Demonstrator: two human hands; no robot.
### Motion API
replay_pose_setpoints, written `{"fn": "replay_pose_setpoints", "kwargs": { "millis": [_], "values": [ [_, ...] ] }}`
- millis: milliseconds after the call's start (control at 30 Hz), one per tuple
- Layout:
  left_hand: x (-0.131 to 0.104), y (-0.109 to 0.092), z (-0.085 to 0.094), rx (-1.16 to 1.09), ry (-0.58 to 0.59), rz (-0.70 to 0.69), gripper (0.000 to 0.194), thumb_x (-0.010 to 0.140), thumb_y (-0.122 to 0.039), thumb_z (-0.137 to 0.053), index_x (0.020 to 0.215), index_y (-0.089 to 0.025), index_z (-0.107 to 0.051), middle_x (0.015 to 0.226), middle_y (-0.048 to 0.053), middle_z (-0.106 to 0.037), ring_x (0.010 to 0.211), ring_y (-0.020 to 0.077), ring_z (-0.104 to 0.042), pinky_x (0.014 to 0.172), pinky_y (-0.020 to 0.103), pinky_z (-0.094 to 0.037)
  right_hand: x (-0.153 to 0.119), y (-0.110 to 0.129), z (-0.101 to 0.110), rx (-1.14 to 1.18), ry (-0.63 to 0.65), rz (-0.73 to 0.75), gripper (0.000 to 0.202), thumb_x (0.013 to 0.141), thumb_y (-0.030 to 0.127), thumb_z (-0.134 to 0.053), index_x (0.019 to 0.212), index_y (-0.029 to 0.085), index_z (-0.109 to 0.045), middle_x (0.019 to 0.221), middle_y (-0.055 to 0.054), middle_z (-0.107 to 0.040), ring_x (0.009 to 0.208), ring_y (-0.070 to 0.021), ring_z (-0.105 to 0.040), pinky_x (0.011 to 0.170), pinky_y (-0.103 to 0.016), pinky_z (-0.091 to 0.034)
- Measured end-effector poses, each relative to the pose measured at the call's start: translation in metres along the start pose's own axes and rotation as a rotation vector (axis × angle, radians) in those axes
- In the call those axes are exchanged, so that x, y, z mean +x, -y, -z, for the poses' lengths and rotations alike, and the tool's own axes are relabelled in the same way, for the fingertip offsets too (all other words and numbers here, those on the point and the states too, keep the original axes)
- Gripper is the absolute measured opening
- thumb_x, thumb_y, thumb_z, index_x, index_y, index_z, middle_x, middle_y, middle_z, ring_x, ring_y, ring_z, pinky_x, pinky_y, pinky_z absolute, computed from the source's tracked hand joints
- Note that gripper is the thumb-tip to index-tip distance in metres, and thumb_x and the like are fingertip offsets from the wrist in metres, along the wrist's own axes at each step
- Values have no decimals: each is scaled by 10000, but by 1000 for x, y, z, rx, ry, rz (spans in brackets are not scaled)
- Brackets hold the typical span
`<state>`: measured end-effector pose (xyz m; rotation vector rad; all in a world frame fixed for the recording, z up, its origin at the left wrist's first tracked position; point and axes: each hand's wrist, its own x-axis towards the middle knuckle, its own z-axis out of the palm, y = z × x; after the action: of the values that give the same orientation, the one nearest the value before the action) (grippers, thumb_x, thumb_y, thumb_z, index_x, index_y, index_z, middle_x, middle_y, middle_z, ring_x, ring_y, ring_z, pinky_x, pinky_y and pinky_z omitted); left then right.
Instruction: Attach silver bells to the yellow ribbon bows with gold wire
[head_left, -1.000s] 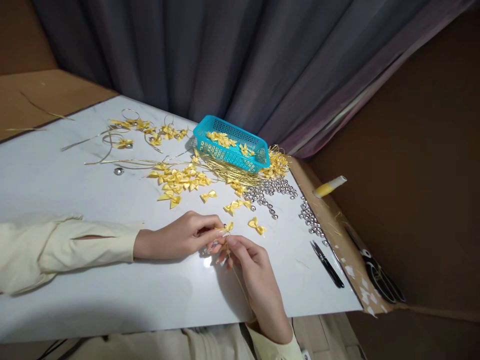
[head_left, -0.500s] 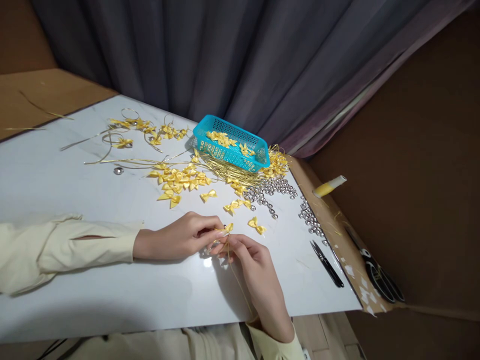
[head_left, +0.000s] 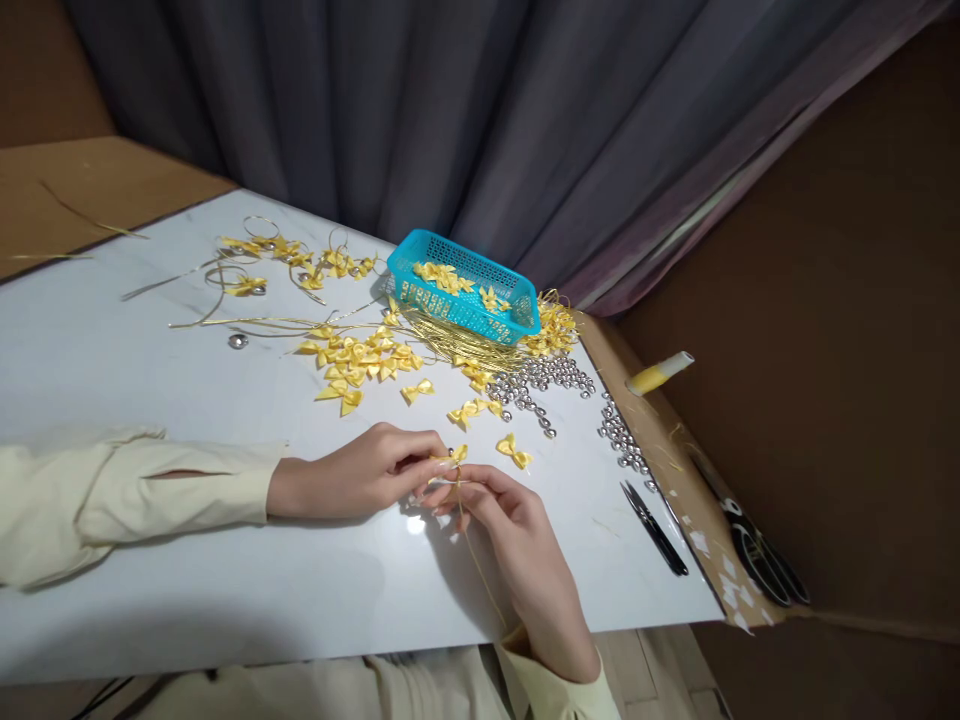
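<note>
Low over the white tabletop [head_left: 225,560], my left hand [head_left: 382,465] pinches a small yellow ribbon bow [head_left: 459,453] with a shiny bead beside it. My right hand [head_left: 514,530] meets it from the right, its fingers closed on a thin gold cord [head_left: 480,573] at the bow. The cord's loose end trails down toward my right cuff. Where exactly the cord passes between my fingertips is hidden. Just beyond my hands lies another yellow bow [head_left: 514,451], with a pile of bows [head_left: 364,357] farther back.
A blue basket [head_left: 465,285] holding yellow bows stands at the back, with gold cords [head_left: 457,338] before it. Silver beads [head_left: 555,375] spread rightward. Black-handled snips [head_left: 654,528] lie near the right edge, scissors [head_left: 765,560] beyond. Bows with looped cords [head_left: 259,247] lie at back left.
My right hand has shifted slightly right and turned a little, its thumb drawing away from the bow. My left hand keeps its pinch in place.
</note>
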<state>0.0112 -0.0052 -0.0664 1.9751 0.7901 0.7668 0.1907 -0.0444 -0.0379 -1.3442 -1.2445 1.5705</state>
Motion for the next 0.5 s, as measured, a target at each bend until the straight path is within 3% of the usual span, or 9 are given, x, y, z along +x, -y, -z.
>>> {"fn": "replay_pose_setpoints", "kwargs": {
  "millis": [500],
  "values": [
    [1, 0, 1, -9, 9, -38, 247, 959, -232, -414, 776, -157, -562, 639, -34, -603, 548, 72, -493, 548, 172, -371, 0, -4, -1, 227, 82, 7, 201, 785, 334, -666, 808, 198, -520, 728, -15, -713, 523, -103, -563, 504, -225, -479]
  ]
}}
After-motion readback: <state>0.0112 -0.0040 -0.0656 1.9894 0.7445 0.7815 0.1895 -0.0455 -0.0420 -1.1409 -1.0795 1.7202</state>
